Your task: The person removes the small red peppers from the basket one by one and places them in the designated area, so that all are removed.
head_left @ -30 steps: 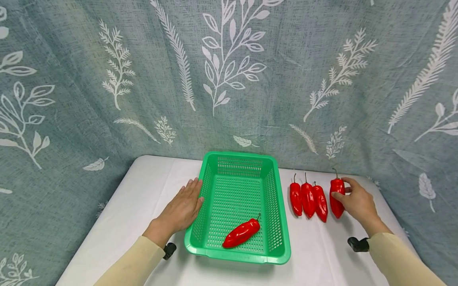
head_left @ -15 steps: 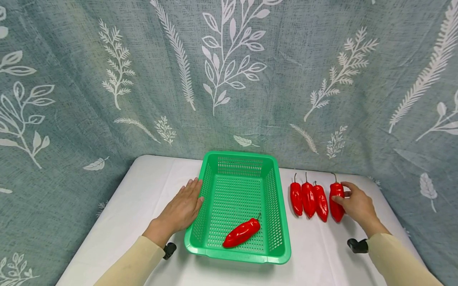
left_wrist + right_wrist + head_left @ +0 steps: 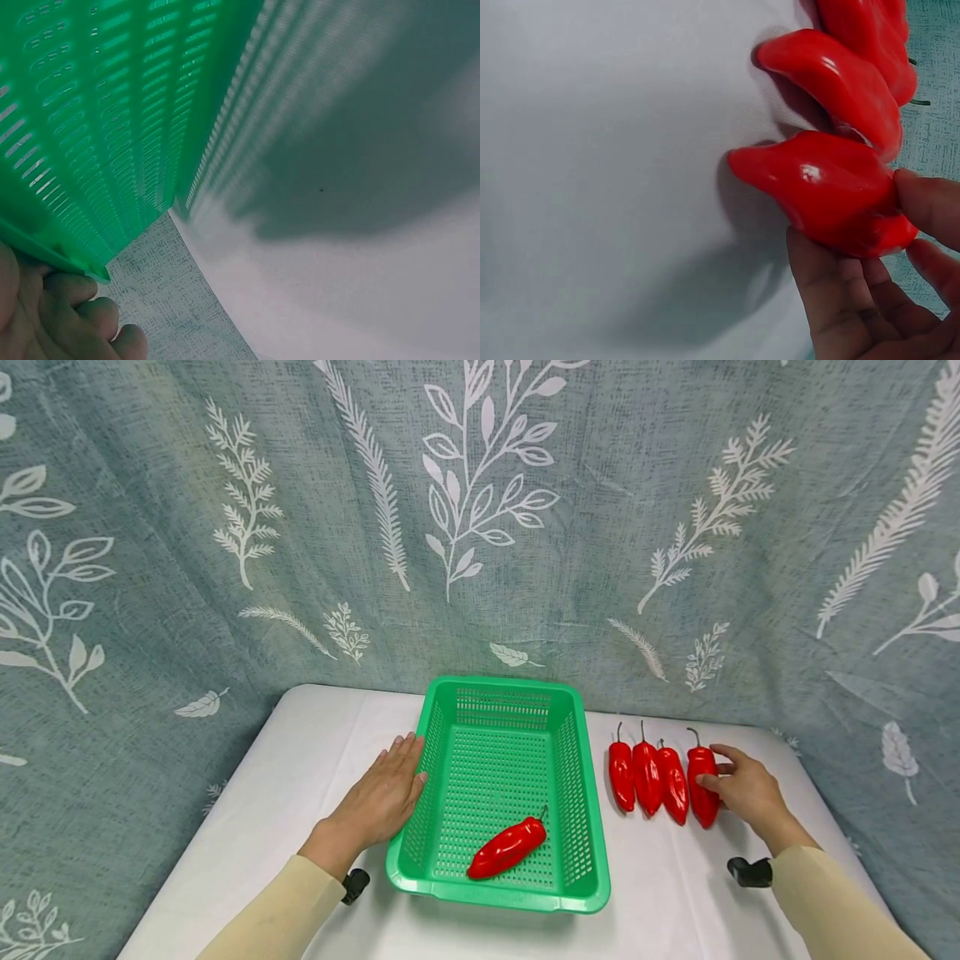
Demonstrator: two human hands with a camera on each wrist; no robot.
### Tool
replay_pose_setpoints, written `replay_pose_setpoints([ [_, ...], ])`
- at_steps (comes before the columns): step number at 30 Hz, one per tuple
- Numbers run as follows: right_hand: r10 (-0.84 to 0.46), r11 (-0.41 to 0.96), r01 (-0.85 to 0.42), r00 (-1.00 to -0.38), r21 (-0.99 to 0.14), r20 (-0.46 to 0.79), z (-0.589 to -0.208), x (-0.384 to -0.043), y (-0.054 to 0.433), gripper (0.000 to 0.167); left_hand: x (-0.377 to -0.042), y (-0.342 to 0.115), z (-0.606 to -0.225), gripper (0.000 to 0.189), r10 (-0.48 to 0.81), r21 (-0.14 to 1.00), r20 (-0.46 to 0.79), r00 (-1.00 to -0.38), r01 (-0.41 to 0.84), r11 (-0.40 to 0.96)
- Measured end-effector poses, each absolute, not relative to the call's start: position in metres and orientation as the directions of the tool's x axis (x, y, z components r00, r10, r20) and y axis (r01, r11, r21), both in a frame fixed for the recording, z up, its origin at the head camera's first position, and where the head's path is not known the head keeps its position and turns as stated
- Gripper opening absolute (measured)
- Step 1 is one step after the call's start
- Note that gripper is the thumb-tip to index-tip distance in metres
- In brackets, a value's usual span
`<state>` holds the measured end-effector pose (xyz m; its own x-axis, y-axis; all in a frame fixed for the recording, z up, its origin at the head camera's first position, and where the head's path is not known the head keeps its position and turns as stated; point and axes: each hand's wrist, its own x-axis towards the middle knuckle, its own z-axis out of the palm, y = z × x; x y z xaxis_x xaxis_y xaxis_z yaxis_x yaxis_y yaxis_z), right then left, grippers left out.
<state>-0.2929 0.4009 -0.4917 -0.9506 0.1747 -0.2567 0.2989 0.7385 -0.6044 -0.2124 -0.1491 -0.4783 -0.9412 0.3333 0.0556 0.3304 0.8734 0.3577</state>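
On the right of the white table, my right hand (image 3: 750,789) holds the rightmost red pepper (image 3: 702,785) between thumb and fingers. The right wrist view shows this pepper (image 3: 825,191) lying close beside a second pepper (image 3: 840,82). Several red peppers (image 3: 647,781) form a row there, stems toward the curtain. A green plastic basket (image 3: 592,827) stands in the middle, with one red pepper (image 3: 507,848) lying slanted near its front. My left hand (image 3: 382,793) rests with extended fingers against the basket's left rim; in the left wrist view its fingertips touch the rim (image 3: 52,255).
A grey-green curtain (image 3: 300,527) with white leaf prints hangs behind and at both sides of the table (image 3: 247,827). Black wrist cameras stick out at the left (image 3: 356,885) and right sleeves. The basket casts a shadow on the cloth.
The pepper in my right hand has come down and shifted left, closer to the row. My left hand, the basket and the pepper inside have stayed put.
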Motion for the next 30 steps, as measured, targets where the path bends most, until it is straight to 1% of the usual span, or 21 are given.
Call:
replay_pose_setpoints([
  [7,0.186,0.733,0.322,-0.942,-0.599,-0.279,-0.495,-0.293,0.401,0.082,-0.212,-0.149,-0.478,0.064,0.333,0.364,0.059,-0.941,0.331,0.871],
  [16,0.182,0.735,0.332,-0.937,-0.592,-0.299,-0.500,-0.294,0.404,0.083,-0.212,-0.149,-0.478,0.064,0.335,0.365,0.064,-0.940,0.334,0.869],
  [30,0.202,0.755,0.335,-0.937,-0.564,-0.286,-0.504,-0.292,0.403,0.081,-0.210,-0.147,-0.477,0.062,0.328,0.375,0.090,-0.940,0.337,0.864],
])
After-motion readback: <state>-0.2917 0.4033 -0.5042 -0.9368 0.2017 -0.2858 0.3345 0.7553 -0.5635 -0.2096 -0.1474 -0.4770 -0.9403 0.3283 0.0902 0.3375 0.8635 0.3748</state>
